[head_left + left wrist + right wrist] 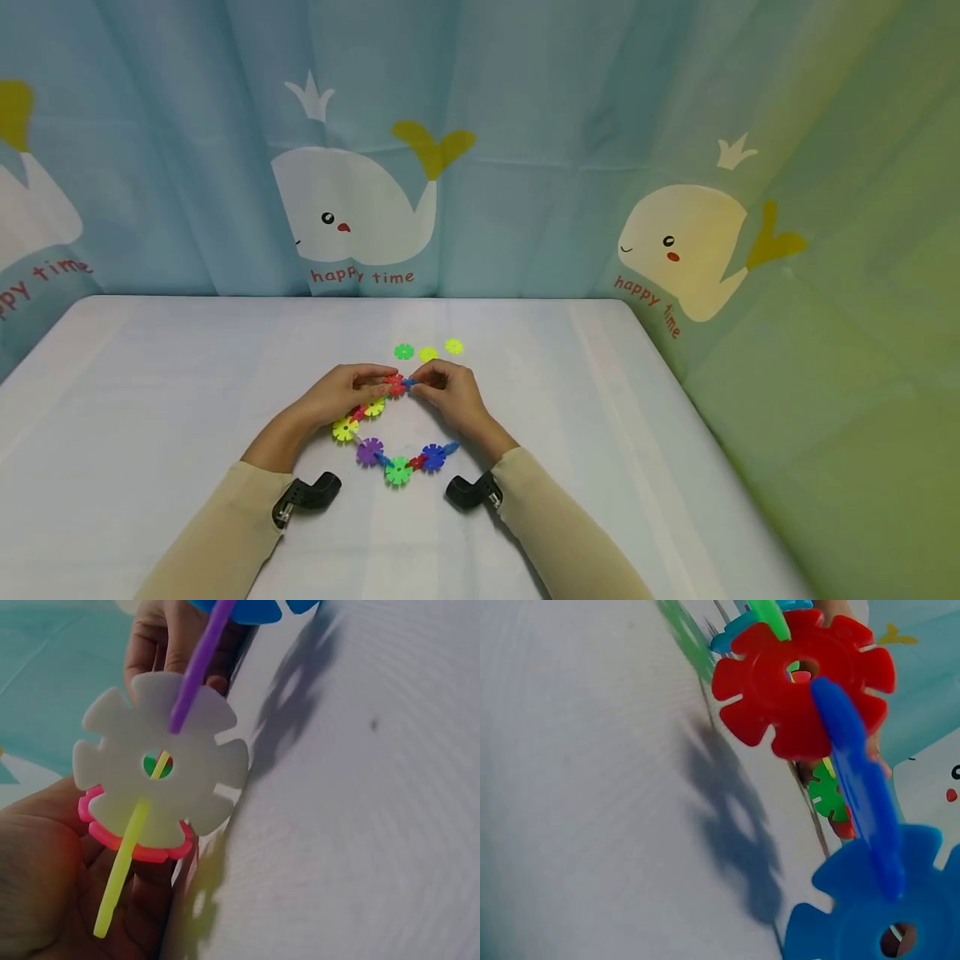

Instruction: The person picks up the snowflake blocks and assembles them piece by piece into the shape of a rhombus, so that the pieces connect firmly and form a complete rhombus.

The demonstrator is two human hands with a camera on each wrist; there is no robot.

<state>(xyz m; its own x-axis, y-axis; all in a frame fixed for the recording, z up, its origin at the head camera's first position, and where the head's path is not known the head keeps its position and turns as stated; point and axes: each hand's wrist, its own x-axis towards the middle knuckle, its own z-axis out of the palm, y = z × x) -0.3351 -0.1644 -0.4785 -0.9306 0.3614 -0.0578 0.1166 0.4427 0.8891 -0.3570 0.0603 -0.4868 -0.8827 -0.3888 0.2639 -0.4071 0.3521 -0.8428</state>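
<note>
Notched plastic snowflake discs are slotted together into a curved chain on the table. In the head view my left hand (337, 395) holds a red disc (393, 385) at the chain's far end between fingers and thumb. My right hand (456, 400) pinches a small blue disc (408, 383), edge-on against the red one. From there the chain bends left through a yellow disc (345, 429) and a purple disc (369, 452), then along a green disc (398, 472) to a blue end disc (451, 448). The left wrist view shows a white disc (202, 769) close up; the right wrist view, another red disc (761, 682).
Beyond my hands lie loose discs: a green one (404, 352), a yellow-green one (428, 354) and a yellow one (454, 346). The white table (600, 433) is backed by a whale-print curtain (525, 217). Black wrist cameras sit at both cuffs, near the chain's front part.
</note>
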